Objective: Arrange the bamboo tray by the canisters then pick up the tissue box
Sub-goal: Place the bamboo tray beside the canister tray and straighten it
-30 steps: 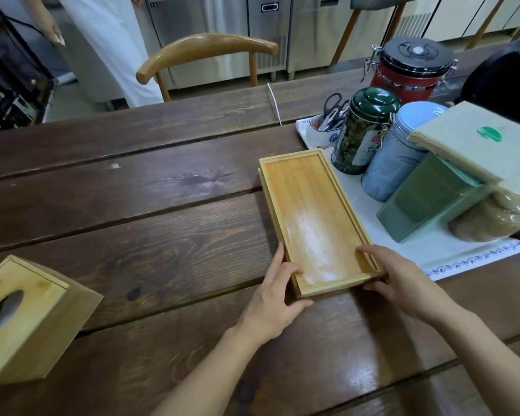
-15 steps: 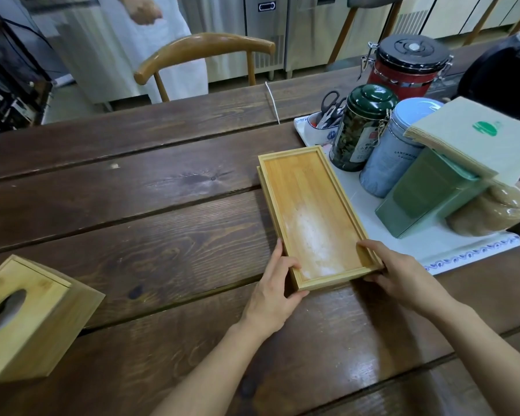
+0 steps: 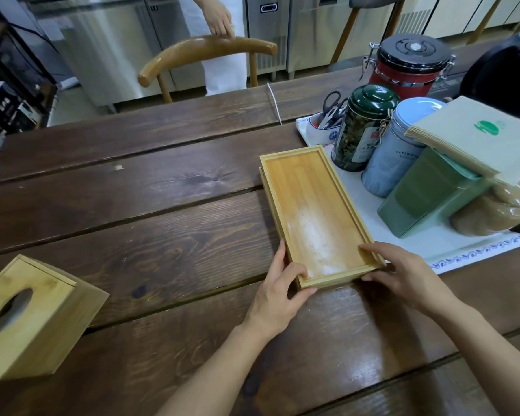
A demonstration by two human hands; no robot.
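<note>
Since a sec ago the bamboo tray (image 3: 315,214) has barely shifted on the table (image 3: 132,211) — same spot, same slight angle — while the second person (image 3: 219,19) behind has walked rightward and now has a hand on the chair back (image 3: 207,51).

Tray lies flat, long axis running away from the camera, its far end tilted a bit left. Its right edge sits just beside, partly over, the white mat (image 3: 463,250) that carries the canisters; the dark green canister (image 3: 364,127) is near the tray's far right corner, the pale blue canister (image 3: 400,148) and green tin (image 3: 430,193) further right, apart from the rim. Little room on that side. To the left of the tray the tabletop is bare planks all the way to the tissue box (image 3: 33,316), which sits well apart at the near left, resting tilted w/ its oval slot facing up-left.

Left hand (image 3: 278,298): forearm coming in from below, thumb hooked over the near-left corner, fingers laid along the left edge — a light pinch on the tray. Right hand (image 3: 403,274): fingers curled over the near-right corner, thumb under/against the near edge, also gripping the tray.
</note>
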